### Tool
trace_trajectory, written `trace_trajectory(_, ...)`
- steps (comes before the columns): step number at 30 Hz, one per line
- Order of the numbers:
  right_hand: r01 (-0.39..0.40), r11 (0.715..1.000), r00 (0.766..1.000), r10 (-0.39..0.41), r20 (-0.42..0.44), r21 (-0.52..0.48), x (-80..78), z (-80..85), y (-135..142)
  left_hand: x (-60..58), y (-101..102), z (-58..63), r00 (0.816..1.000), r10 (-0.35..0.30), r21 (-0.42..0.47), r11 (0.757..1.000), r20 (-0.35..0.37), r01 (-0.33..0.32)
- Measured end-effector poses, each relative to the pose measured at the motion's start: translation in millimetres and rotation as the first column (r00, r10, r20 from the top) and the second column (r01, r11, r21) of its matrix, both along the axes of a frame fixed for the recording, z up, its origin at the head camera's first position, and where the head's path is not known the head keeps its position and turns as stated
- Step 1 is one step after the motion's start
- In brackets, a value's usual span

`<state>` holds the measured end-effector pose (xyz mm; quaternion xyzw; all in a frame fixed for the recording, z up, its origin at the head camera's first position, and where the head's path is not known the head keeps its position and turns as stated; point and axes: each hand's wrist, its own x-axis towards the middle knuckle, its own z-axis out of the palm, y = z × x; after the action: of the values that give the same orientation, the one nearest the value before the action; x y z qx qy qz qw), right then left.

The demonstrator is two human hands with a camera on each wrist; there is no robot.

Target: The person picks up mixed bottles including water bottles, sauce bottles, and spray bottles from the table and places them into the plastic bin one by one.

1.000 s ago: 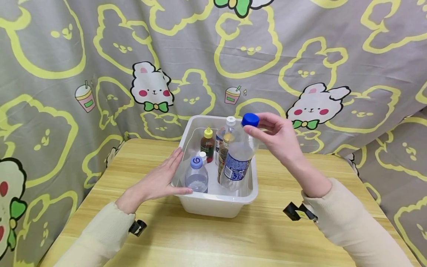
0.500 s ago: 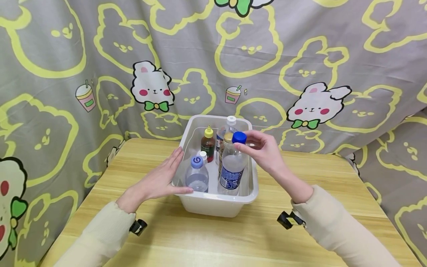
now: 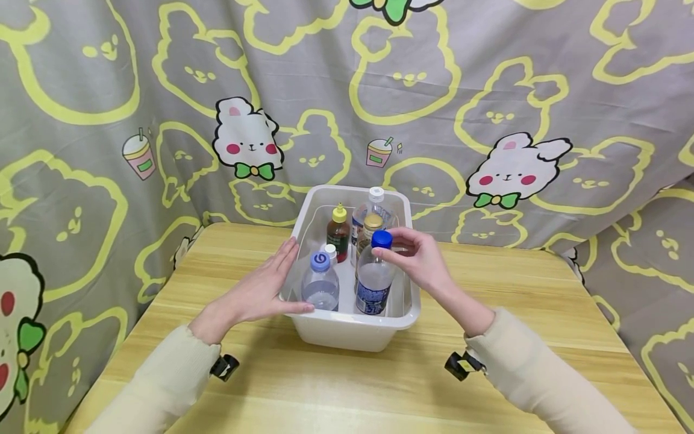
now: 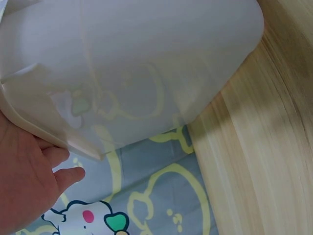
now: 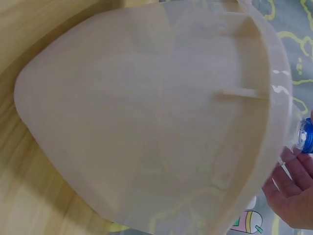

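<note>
A white plastic tub (image 3: 347, 337) stands on the table with several bottles upright inside. My left hand (image 3: 255, 289) rests on its left rim, fingers straight along the edge and thumb at the front corner. At the tub's front right, my right hand (image 3: 420, 259) pinches a clear plastic bottle (image 3: 375, 280) with a blue label just below its blue cap. In the right wrist view the blue cap (image 5: 306, 135) shows beside the fingers, past the tub wall. A clear bottle with a light-blue cap (image 3: 320, 283) stands at the front left, close to my left thumb.
Behind these stand a sauce bottle with a yellow tip (image 3: 338, 235), a gold-capped bottle (image 3: 372, 223) and a white-capped bottle (image 3: 376, 196). A smaller white cap (image 3: 331, 250) shows beside the light-blue one. A patterned curtain (image 3: 325, 90) hangs behind the wooden table (image 3: 488, 283).
My right hand has lowered the blue-capped bottle down and to the left into the tub's front right, and it has gone from tilted to nearly upright. The left hand has stayed on the rim.
</note>
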<state>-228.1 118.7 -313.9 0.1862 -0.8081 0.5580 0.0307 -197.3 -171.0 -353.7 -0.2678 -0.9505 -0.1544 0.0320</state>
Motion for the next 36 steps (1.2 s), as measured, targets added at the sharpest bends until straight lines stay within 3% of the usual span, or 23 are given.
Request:
trace_trajectory(19, -0.031, 0.999, 0.999, 0.032, 0.036, -0.041, 3.5, -19.2, -5.1, 1.1, 0.4, -0.5, 1.000, 0.012, -0.005, 1.000, 0.019, -0.011)
trace_trajectory(36, -0.056, 0.998, 0.998, 0.056, -0.026, 0.011, 3.0, -21.2, -8.7, 0.7, -0.8, 2.1, 0.999, 0.008, -0.021, 1.000, 0.033, -0.007)
